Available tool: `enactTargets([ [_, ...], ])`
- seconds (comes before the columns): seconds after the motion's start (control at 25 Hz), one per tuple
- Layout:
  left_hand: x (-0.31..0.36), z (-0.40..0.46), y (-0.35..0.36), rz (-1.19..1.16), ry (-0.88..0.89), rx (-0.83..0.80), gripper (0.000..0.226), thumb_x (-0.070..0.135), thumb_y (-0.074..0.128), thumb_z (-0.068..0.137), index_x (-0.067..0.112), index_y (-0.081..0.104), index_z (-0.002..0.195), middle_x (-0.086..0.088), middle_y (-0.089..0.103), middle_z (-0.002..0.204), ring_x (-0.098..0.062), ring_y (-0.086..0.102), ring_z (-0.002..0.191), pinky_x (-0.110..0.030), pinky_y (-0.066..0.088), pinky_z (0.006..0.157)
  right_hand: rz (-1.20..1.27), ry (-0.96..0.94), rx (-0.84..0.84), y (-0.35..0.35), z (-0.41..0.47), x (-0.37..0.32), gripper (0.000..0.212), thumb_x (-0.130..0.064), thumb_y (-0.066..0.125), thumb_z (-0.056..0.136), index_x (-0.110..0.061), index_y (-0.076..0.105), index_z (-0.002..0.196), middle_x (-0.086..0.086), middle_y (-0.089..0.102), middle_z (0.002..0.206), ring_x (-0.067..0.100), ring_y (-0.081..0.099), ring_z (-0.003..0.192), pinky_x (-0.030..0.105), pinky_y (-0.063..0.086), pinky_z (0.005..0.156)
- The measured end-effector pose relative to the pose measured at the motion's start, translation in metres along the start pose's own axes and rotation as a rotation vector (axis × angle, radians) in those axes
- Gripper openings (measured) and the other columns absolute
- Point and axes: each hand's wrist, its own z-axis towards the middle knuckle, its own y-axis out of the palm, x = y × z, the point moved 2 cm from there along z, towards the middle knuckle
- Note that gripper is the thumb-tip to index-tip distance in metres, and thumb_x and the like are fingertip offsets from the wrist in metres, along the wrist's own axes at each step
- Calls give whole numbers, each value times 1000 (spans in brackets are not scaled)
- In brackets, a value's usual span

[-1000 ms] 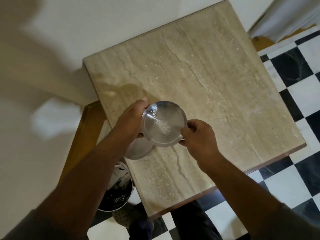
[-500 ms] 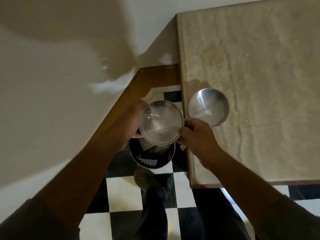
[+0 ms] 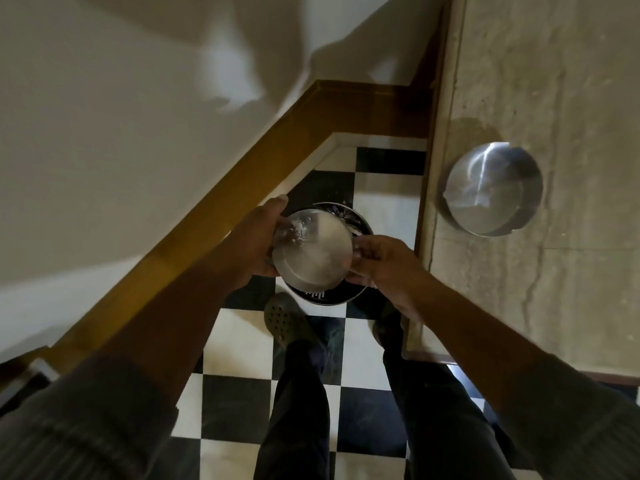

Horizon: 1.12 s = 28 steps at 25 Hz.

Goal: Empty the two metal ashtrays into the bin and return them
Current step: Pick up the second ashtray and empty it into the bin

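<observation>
Both hands are gripping the first ashtray [image 3: 313, 252] directly over the bin [image 3: 358, 225], ash still inside, so tipping seems pending. The left hand [image 3: 254, 242] is clamping its nine o'clock rim, the right hand [image 3: 384, 266] its three o'clock rim. The second ashtray [image 3: 493, 188] is waiting on the table [image 3: 571, 81] at two o'clock.

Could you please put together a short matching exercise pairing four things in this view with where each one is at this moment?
Things:
1. ashtray with ash
2. second ashtray
3. bin
4. green clog

Places:
A. resting on the stone tabletop near its left edge
B. on the checkered floor, directly under the held dish
C. held between the left hand and the right hand
D. on the floor just in front of the bin, nearer the person

Pairs: 1-C, 2-A, 3-B, 4-D
</observation>
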Motion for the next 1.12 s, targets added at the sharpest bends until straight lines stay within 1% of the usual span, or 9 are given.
enactTargets([
  [0.08, 6, 11, -3, 54, -12, -201, 46, 62, 54, 90, 22, 59, 111, -11, 63, 117, -34, 62, 111, -54, 55, 94, -289, -142, 11, -5, -3, -11, 27, -7, 71, 87, -32, 62, 95, 0, 68, 105, 8, 66, 101, 16, 56, 81],
  [0.16, 16, 18, -4, 173, -41, -417, 77, 66, 77, 65, 23, 56, 125, -16, 58, 132, -37, 61, 117, -51, 55, 96, -535, -326, 16, -11, -8, -24, 28, -12, 75, 84, -29, 60, 101, -10, 59, 102, -1, 61, 96, 13, 52, 83],
  [0.28, 39, 30, 0, 405, -38, -564, 116, 55, 96, 23, 26, 53, 127, -15, 54, 135, -37, 58, 119, -46, 56, 92, -841, -624, -15, -21, -5, -30, 45, -14, 75, 83, -15, 57, 125, 3, 54, 121, 15, 56, 111, 33, 53, 96],
  [0.4, 52, 38, 18, 722, 63, -607, 144, 52, 98, 20, 36, 33, 148, -9, 48, 147, -34, 55, 124, -50, 52, 99, -1170, -922, -51, -22, 1, -27, 47, -24, 66, 85, -13, 57, 130, 12, 57, 129, 23, 50, 117, 29, 41, 99],
  [0.52, 34, 49, 34, 961, 263, -519, 136, 56, 92, 32, 39, 27, 150, 1, 50, 146, -28, 55, 126, -50, 52, 101, -1314, -1104, -37, -19, 7, -15, 43, -22, 65, 84, -10, 59, 124, 15, 59, 126, 26, 49, 115, 31, 41, 98],
  [0.64, 1, 56, 35, 1091, 589, -252, 132, 62, 89, 44, 23, 23, 152, -5, 47, 146, -25, 49, 129, -40, 44, 107, -1423, -1021, -2, -24, 17, 6, 62, -27, 81, 77, -2, 56, 128, 24, 57, 133, 40, 50, 128, 47, 46, 106],
  [0.76, -34, 58, 30, 1152, 841, -7, 142, 60, 90, 47, 4, 17, 155, -17, 39, 152, -33, 40, 136, -32, 26, 106, -1358, -930, 56, -35, 6, 10, 100, -60, 67, 80, 3, 29, 148, 30, 26, 159, 43, 16, 151, 45, 13, 125],
  [0.96, -51, 65, 31, 1179, 926, 56, 140, 59, 91, 46, -1, 23, 153, -23, 39, 154, -41, 38, 138, -39, 28, 108, -1079, -1307, 317, -30, -52, -48, 124, -72, 66, 70, 19, 17, 139, 42, 9, 151, 44, 4, 139, 45, 3, 124],
  [1.12, -41, 70, 41, 1134, 947, 47, 135, 69, 80, 50, 4, 24, 153, -18, 37, 155, -36, 35, 141, -44, 32, 114, -1248, -1321, 287, -14, -35, -11, 121, -80, 55, 74, -4, 2, 152, 24, 13, 159, 31, -5, 151, 48, 6, 125],
])
